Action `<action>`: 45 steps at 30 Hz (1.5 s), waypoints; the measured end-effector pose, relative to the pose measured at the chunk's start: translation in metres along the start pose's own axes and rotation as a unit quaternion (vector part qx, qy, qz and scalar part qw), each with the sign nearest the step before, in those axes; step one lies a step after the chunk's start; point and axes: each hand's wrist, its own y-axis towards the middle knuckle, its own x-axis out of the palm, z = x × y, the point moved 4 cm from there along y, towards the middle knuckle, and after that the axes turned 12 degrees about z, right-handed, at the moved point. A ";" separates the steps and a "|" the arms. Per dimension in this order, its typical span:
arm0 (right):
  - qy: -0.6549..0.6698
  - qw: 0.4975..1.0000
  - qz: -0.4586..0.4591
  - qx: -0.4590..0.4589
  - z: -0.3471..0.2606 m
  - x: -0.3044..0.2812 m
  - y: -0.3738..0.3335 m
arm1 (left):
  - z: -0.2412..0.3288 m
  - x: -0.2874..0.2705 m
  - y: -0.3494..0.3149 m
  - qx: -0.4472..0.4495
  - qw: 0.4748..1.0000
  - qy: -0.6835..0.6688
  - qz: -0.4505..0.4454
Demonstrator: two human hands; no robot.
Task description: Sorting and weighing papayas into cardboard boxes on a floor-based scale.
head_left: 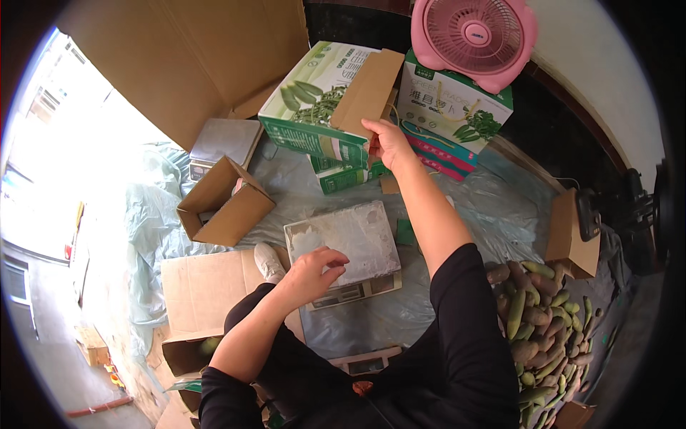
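My right hand reaches far forward and grips the near right edge of a white and green printed cardboard box, beside its raised brown flap. The box stands tilted on top of another green box. Over a metal-topped weighing scale hovers my left hand, empty, its fingers loosely bent and the thumb apart. The fingertips of my right hand are partly hidden behind the carton's edge.
A pink fan sits on a printed carton at the back right. Long green and reddish radishes lie heaped at the right. An opened brown box and another scale stand left on plastic sheeting.
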 end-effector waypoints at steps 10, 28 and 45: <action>-0.108 0.991 -0.080 -0.009 0.003 -0.020 -0.136 | 0.011 0.000 -0.014 0.029 0.982 -0.112 -0.148; -0.673 0.614 -0.261 -0.319 0.041 -0.103 -0.247 | 0.040 0.003 -0.046 0.089 0.964 -0.016 -0.249; -0.485 0.839 0.019 -0.247 -0.037 -0.214 -0.285 | -0.034 0.019 -0.050 0.004 0.933 0.358 0.039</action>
